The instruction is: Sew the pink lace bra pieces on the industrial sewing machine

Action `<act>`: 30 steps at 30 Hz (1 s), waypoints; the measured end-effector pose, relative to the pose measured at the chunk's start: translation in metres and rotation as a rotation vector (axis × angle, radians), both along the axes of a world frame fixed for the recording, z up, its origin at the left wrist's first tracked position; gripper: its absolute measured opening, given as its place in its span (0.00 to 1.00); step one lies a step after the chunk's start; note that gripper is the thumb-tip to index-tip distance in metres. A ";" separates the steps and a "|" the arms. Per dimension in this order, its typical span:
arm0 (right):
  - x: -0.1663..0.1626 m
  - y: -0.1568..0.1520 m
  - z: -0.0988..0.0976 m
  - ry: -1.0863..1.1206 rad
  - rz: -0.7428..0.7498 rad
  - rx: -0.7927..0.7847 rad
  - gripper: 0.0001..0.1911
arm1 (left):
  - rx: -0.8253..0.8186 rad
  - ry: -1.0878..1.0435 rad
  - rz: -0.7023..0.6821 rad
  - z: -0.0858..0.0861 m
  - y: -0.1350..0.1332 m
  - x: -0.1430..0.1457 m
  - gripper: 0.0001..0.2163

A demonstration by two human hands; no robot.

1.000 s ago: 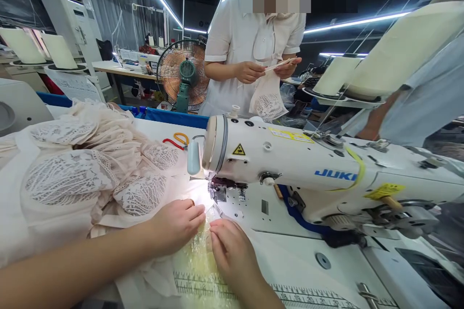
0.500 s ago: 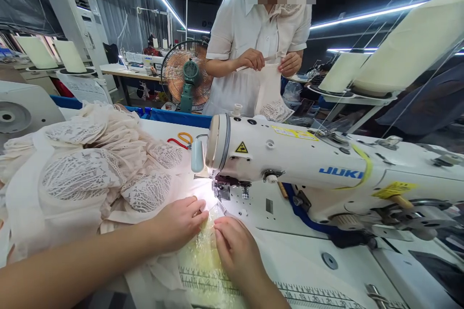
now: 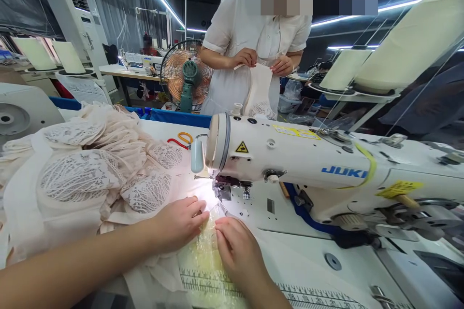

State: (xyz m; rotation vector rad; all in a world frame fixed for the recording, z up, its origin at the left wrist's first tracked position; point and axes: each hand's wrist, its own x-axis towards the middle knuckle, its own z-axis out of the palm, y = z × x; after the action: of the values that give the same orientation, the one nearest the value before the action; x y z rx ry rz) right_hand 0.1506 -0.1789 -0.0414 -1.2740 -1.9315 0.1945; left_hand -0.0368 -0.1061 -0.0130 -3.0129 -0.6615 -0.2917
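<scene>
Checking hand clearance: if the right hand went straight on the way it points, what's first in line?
Most likely the left hand, its fingertips just across a narrow gap from the right hand, over the yellowish strip. Depth is hard to judge from this one view.

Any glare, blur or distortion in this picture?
Head view: strong glare washes out the spot between the white JUKI sewing machine and the bare left hand; glints streak the glossy yellowish plastic sheet. Same head view: the large cream cone-shaped thread spool looks stretched, and the right edge is blurred.
</scene>
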 end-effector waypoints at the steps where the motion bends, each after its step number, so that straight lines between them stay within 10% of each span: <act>1: 0.000 0.000 0.000 0.002 0.002 0.004 0.10 | -0.003 0.000 0.003 0.001 0.000 0.000 0.10; 30: 0.000 0.003 -0.008 -0.043 0.023 0.001 0.09 | 0.072 -0.047 -0.011 -0.001 -0.001 -0.001 0.09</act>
State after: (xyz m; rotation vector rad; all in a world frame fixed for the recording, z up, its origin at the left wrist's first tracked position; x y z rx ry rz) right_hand 0.1509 -0.1757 -0.0489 -1.2648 -1.9828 0.1789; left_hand -0.0379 -0.1068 -0.0143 -2.9502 -0.6234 -0.3796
